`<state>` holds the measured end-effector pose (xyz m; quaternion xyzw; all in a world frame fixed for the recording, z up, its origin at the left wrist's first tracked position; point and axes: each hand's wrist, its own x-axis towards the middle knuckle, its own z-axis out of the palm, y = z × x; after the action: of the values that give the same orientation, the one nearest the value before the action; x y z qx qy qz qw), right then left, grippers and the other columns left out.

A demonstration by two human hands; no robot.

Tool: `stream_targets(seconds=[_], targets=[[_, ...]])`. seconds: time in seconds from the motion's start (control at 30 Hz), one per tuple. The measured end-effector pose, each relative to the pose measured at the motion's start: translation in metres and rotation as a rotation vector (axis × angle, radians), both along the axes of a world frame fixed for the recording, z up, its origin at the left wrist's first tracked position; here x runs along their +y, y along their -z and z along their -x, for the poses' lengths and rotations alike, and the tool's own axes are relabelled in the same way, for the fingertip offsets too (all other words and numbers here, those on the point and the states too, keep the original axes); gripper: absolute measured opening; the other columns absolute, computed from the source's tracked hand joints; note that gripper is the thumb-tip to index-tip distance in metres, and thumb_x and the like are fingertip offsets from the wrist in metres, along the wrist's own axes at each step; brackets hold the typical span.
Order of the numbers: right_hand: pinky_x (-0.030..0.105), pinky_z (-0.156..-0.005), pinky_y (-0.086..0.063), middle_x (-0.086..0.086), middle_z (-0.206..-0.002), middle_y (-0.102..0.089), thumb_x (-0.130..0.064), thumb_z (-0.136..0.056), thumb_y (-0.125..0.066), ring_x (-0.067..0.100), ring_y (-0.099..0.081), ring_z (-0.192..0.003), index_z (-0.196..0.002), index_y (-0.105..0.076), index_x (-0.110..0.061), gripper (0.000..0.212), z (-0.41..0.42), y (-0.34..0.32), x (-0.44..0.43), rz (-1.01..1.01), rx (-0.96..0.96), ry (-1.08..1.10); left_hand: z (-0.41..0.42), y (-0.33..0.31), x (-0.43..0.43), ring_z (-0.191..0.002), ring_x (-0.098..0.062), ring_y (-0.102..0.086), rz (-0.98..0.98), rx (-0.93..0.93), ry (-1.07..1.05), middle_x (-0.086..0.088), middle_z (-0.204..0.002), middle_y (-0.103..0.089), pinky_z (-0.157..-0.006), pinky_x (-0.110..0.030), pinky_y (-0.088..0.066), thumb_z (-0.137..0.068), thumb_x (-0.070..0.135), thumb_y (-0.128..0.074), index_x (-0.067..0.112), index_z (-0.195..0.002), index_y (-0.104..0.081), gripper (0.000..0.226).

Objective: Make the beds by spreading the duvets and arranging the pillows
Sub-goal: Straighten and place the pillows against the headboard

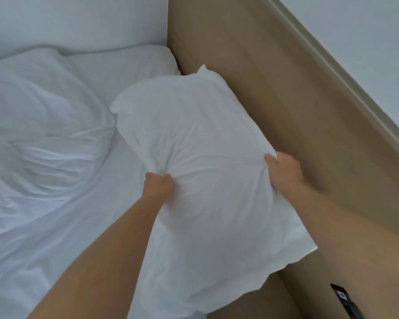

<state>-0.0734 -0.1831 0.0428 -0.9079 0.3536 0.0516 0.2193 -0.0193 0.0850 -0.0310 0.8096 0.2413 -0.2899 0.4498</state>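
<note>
Here, a pillow (pixel 205 146) overlaps white sheet (pixel 55 249) and possibly wooden headboard (pixel 274 88).

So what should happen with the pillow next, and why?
Probably lower the pillow flat onto the sheet against the wooden headboard. The left hand and right hand both grip it, seemingly lifted, and the crumpled duvet lies off to the left, so that spot looks free.

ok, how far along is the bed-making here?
Done: nothing looks finished. In hand: left hand and right hand grip one pillow beside the wooden headboard. Left: the duvet lies crumpled, leaving the sheet bare. It needs spreading, and the pillow needs placing.
</note>
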Motion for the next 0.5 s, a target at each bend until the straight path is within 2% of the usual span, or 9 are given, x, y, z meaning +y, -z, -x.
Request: stream_targets(seconds=[0.07,0.13,0.23,0.33,0.4,0.5], targets=[[0.035,-0.079,-0.041,0.016,-0.118,-0.063,-0.034,-0.1,-0.042,0.034,-0.057,-0.109,-0.113,-0.064,-0.01,0.034,0.003,0.022,-0.012,0.066,0.159,-0.019,0.011,0.02,-0.024,-0.119,-0.038,-0.053,0.104,0.128,0.141,-0.027,-0.132,-0.051,-0.098,-0.042,-0.043,-0.097,0.026,-0.048,-0.008,-0.131,-0.04,0.049],[0.033,-0.075,-0.037,0.011,-0.114,-0.064,-0.035,-0.1,-0.041,0.033,-0.058,-0.104,-0.111,-0.064,-0.014,0.033,0.01,0.047,-0.019,0.102,0.256,0.005,0.029,0.035,-0.045,-0.115,-0.034,-0.053,0.147,0.165,0.252,-0.021,-0.128,-0.051,-0.094,-0.039,-0.043,-0.097,0.028,-0.051,0.0,-0.128,-0.04,0.043],[0.033,-0.075,-0.036,0.011,-0.117,-0.063,-0.037,-0.103,-0.037,0.033,-0.058,-0.107,-0.113,-0.063,-0.013,0.036,0.021,0.064,-0.038,0.149,0.277,0.08,0.044,0.049,-0.06,-0.125,-0.034,-0.047,0.094,0.125,0.313,-0.018,-0.14,-0.042,-0.1,-0.037,-0.04,-0.093,0.031,-0.058,0.005,-0.143,-0.032,0.062],[0.037,-0.079,-0.04,0.015,-0.124,-0.057,-0.033,-0.104,-0.033,0.036,-0.054,-0.112,-0.117,-0.06,-0.01,0.038,0.025,0.078,-0.058,0.196,0.325,0.023,0.047,0.06,-0.06,-0.127,-0.031,-0.047,0.056,0.077,0.373,-0.017,-0.143,-0.041,-0.101,-0.034,-0.039,-0.091,0.029,-0.062,0.008,-0.147,-0.03,0.068],[0.041,-0.089,-0.041,0.017,-0.131,-0.048,-0.033,-0.102,-0.035,0.037,-0.048,-0.119,-0.128,-0.051,-0.01,0.039,0.027,0.081,-0.052,0.178,0.319,0.004,0.05,0.055,-0.056,-0.133,-0.03,-0.041,0.076,0.103,0.398,-0.016,-0.148,-0.038,-0.106,-0.034,-0.034,-0.093,0.028,-0.061,0.01,-0.15,-0.025,0.07],[0.045,-0.101,-0.036,0.013,-0.148,-0.031,-0.037,-0.102,-0.035,0.034,-0.035,-0.131,-0.15,-0.024,-0.02,0.053,0.032,0.076,-0.031,0.152,0.314,-0.046,0.052,0.038,-0.044,-0.14,-0.027,-0.033,0.09,0.118,0.406,-0.012,-0.155,-0.03,-0.112,-0.035,-0.028,-0.095,0.031,-0.058,0.014,-0.153,-0.018,0.073]])
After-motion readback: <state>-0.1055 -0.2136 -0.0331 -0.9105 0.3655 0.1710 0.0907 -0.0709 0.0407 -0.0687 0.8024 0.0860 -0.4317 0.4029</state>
